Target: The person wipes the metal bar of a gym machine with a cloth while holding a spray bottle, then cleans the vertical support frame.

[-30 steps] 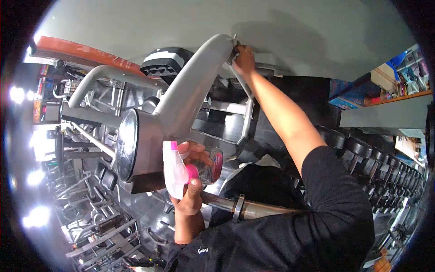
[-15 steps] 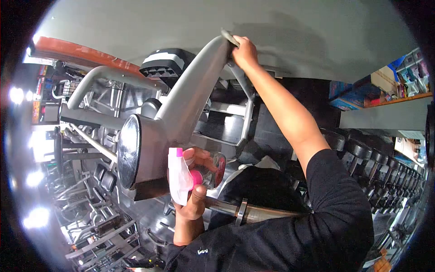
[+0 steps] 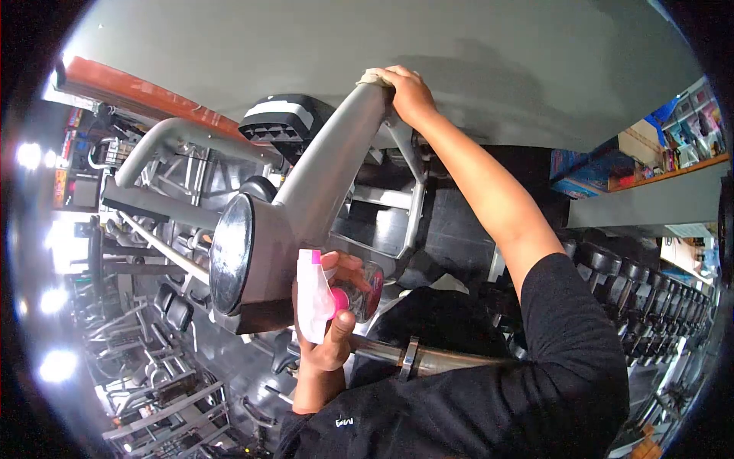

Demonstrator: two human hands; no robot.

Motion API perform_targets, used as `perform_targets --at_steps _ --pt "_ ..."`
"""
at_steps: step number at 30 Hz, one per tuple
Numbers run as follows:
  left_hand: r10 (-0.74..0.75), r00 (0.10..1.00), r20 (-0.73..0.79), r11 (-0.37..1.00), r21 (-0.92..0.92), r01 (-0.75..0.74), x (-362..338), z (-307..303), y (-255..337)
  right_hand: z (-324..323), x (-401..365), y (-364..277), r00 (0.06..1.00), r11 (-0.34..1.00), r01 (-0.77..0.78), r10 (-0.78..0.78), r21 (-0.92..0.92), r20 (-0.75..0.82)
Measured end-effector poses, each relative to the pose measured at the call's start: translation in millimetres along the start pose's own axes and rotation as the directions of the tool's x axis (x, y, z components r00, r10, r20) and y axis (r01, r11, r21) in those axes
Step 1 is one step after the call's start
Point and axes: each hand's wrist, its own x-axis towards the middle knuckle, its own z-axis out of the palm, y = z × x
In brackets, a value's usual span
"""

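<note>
My left hand [image 3: 336, 344] is wrapped around a spray bottle [image 3: 312, 302] with a white and pink trigger head and a clear body. The bottle is tilted on its side, near the lower end of a grey machine frame [image 3: 325, 164]. With my right arm stretched out, my right hand [image 3: 411, 96] presses a pale cloth [image 3: 373, 77] onto the far end of that frame. Part of the cloth is hidden under the fingers. A round, shiny black cap [image 3: 232, 252] covers the frame's near end.
A black machine part with a white band [image 3: 279, 115] sits beside the frame. A metal bar [image 3: 436, 359] crosses close in front of my body. Racked dumbbells [image 3: 634, 279] line the right side, below a shelf of goods [image 3: 680, 157]. More gym machines fill the left.
My right hand has shifted slightly left, and the cloth now lies over the frame's end instead of sticking up. My left hand still holds the bottle; the view has shifted slightly.
</note>
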Motion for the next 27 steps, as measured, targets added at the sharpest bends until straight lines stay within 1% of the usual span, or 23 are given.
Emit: perform_targets --at_steps 2,5,8,10,12,14,15,16,18,21,22,24,26,27 --pt "-0.016 1.0 -0.006 1.0 -0.01 0.016 0.2 -0.3 1.7 3.1 7.0 -2.0 0.997 0.997 -0.05 0.053 -0.058 0.048" --pt "-0.014 1.0 -0.008 0.999 -0.029 0.014 -1.0 -1.3 2.7 -4.6 9.6 -9.2 0.993 1.0 -0.001 0.003 -0.016 0.119" --pt "0.002 1.0 0.002 0.999 -0.049 -0.002 -0.2 -2.7 3.2 -16.4 -9.5 -40.0 0.997 0.997 0.073 -0.071 -0.039 0.041" --pt "-0.007 1.0 0.012 0.998 -0.065 0.008 -1.1 -3.1 3.6 -36.2 -28.2 -76.8 0.983 0.985 0.172 -0.171 -0.012 0.061" --pt "-0.032 0.999 0.027 0.996 -0.08 0.034 -1.6 -4.5 5.5 -55.3 -52.6 -121.1 0.938 0.939 0.345 -0.345 0.007 0.043" --pt "-0.03 0.999 0.023 0.995 -0.094 0.032 -2.8 -4.9 4.9 -77.4 -78.6 -167.3 0.897 0.899 0.437 -0.437 0.022 0.071" --pt "-0.028 0.999 0.023 0.994 -0.102 0.03 -3.0 -5.0 4.2 -74.5 -88.9 -174.8 0.86 0.859 0.509 -0.51 -0.053 0.001" --pt "-0.023 0.999 0.033 0.994 -0.104 0.026 -2.6 -6.3 3.3 -76.1 -97.0 -184.1 0.834 0.833 0.55 -0.551 -0.054 -0.011" --pt "-0.015 0.998 0.053 0.994 -0.11 0.021 -2.5 -8.4 1.6 -76.1 -109.8 -190.7 0.833 0.83 0.552 -0.553 -0.083 0.0" --pt "-0.048 0.998 0.048 0.99 -0.129 0.054 -2.4 -6.9 4.9 -66.4 -93.8 -163.6 0.78 0.779 0.616 -0.624 -0.117 -0.053" --pt "-0.047 0.998 0.052 0.989 -0.139 0.053 -2.5 -6.9 4.7 -63.0 -90.4 -151.6 0.817 0.814 0.569 -0.576 -0.119 -0.034" --pt "-0.045 0.997 0.055 0.986 -0.16 0.053 -1.9 -7.1 4.7 -45.4 -67.5 -113.2 0.864 0.859 0.486 -0.499 -0.16 -0.057" --pt "-0.037 0.998 0.056 0.988 -0.146 0.045 -0.7 -8.2 5.5 -29.4 -45.6 -78.8 0.966 0.956 0.253 -0.259 -0.152 -0.021" --pt "-0.034 0.998 0.057 0.989 -0.141 0.041 -0.5 -7.6 5.7 -19.4 -33.1 -57.5 0.983 0.972 0.178 -0.182 -0.155 -0.012"
